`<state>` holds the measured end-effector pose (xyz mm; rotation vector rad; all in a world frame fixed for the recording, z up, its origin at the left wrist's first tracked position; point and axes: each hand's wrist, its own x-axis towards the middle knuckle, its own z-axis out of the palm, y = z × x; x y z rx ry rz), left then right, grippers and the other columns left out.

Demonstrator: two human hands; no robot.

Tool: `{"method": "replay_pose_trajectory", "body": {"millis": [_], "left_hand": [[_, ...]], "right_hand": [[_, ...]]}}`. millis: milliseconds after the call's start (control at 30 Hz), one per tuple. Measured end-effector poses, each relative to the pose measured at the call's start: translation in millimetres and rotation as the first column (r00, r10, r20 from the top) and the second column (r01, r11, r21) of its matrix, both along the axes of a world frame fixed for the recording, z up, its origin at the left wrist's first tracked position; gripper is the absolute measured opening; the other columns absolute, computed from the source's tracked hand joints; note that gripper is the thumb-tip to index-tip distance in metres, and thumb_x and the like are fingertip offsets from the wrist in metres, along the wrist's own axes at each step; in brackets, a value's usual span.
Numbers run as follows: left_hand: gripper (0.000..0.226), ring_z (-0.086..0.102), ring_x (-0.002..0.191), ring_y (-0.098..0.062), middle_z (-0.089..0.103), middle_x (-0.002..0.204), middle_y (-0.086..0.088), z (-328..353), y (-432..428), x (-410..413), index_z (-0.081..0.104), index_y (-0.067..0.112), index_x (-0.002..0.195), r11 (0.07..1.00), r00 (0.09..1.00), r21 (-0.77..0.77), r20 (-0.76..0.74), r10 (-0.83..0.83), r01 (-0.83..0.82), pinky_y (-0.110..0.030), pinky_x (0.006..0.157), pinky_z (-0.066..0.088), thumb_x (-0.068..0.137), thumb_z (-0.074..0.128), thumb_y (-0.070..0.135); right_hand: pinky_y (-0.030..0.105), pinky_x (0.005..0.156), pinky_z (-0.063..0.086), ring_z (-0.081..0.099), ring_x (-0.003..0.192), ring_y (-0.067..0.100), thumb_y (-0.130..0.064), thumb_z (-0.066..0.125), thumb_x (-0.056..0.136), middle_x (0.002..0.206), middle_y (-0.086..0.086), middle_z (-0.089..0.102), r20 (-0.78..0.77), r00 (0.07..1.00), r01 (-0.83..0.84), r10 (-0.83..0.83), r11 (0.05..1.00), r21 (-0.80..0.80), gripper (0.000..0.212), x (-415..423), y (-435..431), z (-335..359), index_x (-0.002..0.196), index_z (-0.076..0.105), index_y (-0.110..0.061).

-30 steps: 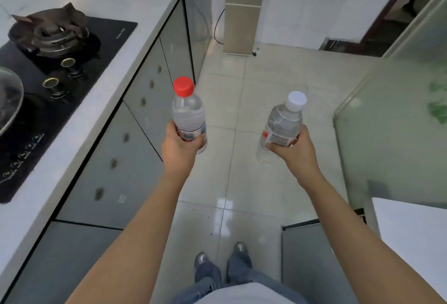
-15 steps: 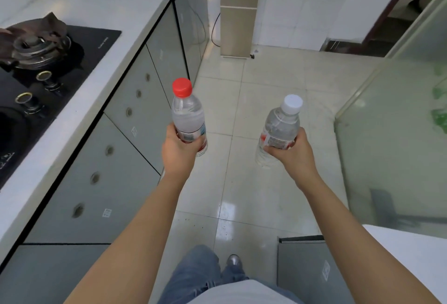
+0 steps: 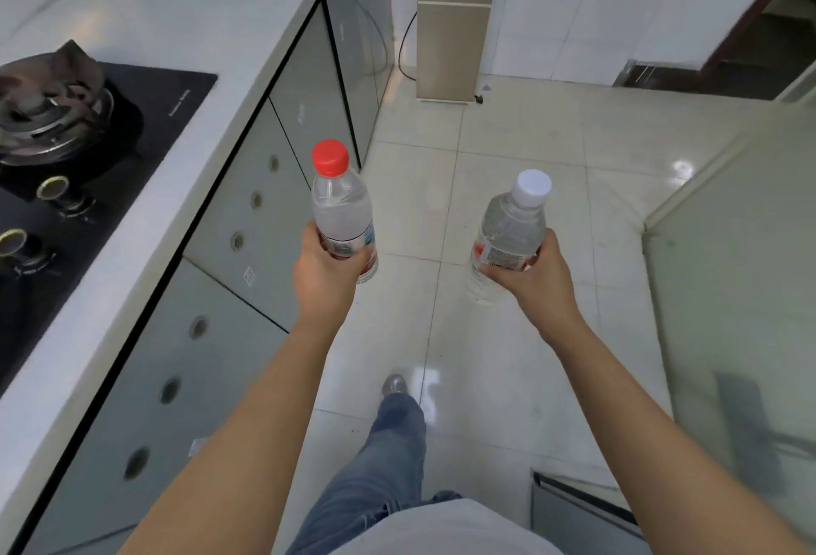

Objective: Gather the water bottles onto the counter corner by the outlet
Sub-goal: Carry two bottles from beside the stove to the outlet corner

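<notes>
Bottles fill both hands. The left hand [image 3: 324,276] grips the red-cap bottle [image 3: 341,212] low on its label, with the fingers curled round it. That bottle stands upright in the air over the floor [image 3: 508,135], just right of the cabinets [image 3: 247,210]. The right hand [image 3: 536,278] clamps the white-cap bottle [image 3: 510,227] at its label, fingers wrapped round it. This bottle tilts, its cap leaning away and to the right. The two bottles are apart, and neither touches the counter [image 3: 221,24], which runs along the left. A black hob [image 3: 145,130] sits in the counter, with a burner [image 3: 48,104] and two brass-ringed knobs [image 3: 55,188]. Below, one leg [image 3: 375,466] in jeans stretches forward, shoe [image 3: 394,384] on the tiles. A glass panel [image 3: 728,289] stands at right. A black cord [image 3: 404,46] hangs beside a beige column [image 3: 452,24] at the far end.
</notes>
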<state>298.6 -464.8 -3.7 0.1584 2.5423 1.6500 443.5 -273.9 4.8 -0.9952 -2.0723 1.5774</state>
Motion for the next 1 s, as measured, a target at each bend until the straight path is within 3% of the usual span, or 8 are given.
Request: {"method": "replay_pose_trajectory", "body": {"millis": [133,267,400,500,667,867,1000], "left_hand": [[0.052,0.054,0.074,0.005,0.053,0.081,0.026,-3.3,19.8,-65.7,0.049,0.02,0.109,1.0,1.0,-0.002,0.011,-0.029,0.029,-0.013,0.061,0.039,0.065,0.077,0.022],[0.053,0.058,0.08,-0.004,0.058,0.086,0.02,-0.1,47.8,-127.6,0.05,0.02,0.111,0.998,0.998,0.022,0.017,-0.067,0.067,-0.017,0.066,0.043,0.065,0.077,0.021],[0.048,0.057,0.077,0.002,0.057,0.084,0.023,-0.1,73.5,-171.9,0.049,0.024,0.105,0.994,0.994,0.039,0.003,-0.105,0.105,-0.021,0.069,0.047,0.066,0.076,0.018],[0.046,0.056,0.076,-0.005,0.056,0.081,0.022,-2.6,93.2,-198.4,0.047,0.026,0.103,0.992,0.993,0.039,-0.001,-0.117,0.117,-0.027,0.073,0.049,0.068,0.076,0.018],[0.054,0.056,0.077,0.001,0.055,0.083,0.025,-6.8,133.6,-243.8,0.048,0.02,0.113,0.994,0.995,0.032,0.004,-0.103,0.102,-0.023,0.071,0.045,0.068,0.077,0.02],[0.056,0.06,0.087,-0.013,0.061,0.097,0.01,-8.5,200.7,-310.7,0.049,0.018,0.116,0.997,0.997,0.011,-0.013,-0.075,0.075,-0.028,0.075,0.048,0.068,0.077,0.02],[0.057,0.057,0.082,-0.006,0.057,0.09,0.018,-5.4,250.9,-353.3,0.049,0.018,0.115,1.0,1.0,0.013,-0.007,-0.021,0.022,-0.015,0.065,0.042,0.067,0.078,0.021]], "right_hand": [[0.0,0.055,0.041,0.053,0.079,-0.008,-0.024,0.081,0.065,0.094,-0.024,0.051,0.0,1.0,0.026,-0.026,1.0,0.004,0.061,-55.4,16.2,1.4,0.111,0.04,-0.027],[0.008,0.058,0.041,0.053,0.08,-0.005,-0.026,0.081,0.065,0.093,-0.022,0.052,0.005,0.997,0.077,-0.077,0.997,0.02,0.061,-105.4,39.1,5.1,0.112,0.042,-0.025],[0.005,0.057,0.042,0.053,0.079,-0.006,-0.025,0.081,0.065,0.092,-0.021,0.052,0.006,0.994,0.108,-0.108,0.994,0.026,0.059,-145.5,63.5,5.4,0.109,0.041,-0.026],[0.008,0.058,0.041,0.052,0.08,-0.004,-0.024,0.081,0.065,0.092,-0.022,0.052,0.011,0.992,0.125,-0.125,0.992,0.033,0.06,-172.0,83.2,4.0,0.11,0.041,-0.026],[0.013,0.063,0.041,0.053,0.084,0.0,-0.025,0.081,0.065,0.094,-0.023,0.051,0.012,0.994,0.104,-0.104,0.994,0.038,0.061,-223.3,127.4,-0.9,0.11,0.039,-0.027],[0.008,0.059,0.041,0.053,0.083,-0.002,-0.024,0.081,0.065,0.093,-0.022,0.051,-0.001,0.999,0.054,-0.054,0.998,0.031,0.064,-297.5,201.6,-3.8,0.116,0.042,-0.021],[0.013,0.061,0.04,0.053,0.084,0.003,-0.025,0.08,0.065,0.093,-0.022,0.051,0.011,1.0,0.024,-0.024,0.999,0.032,0.064,-345.8,254.4,0.3,0.116,0.041,-0.022]]}}
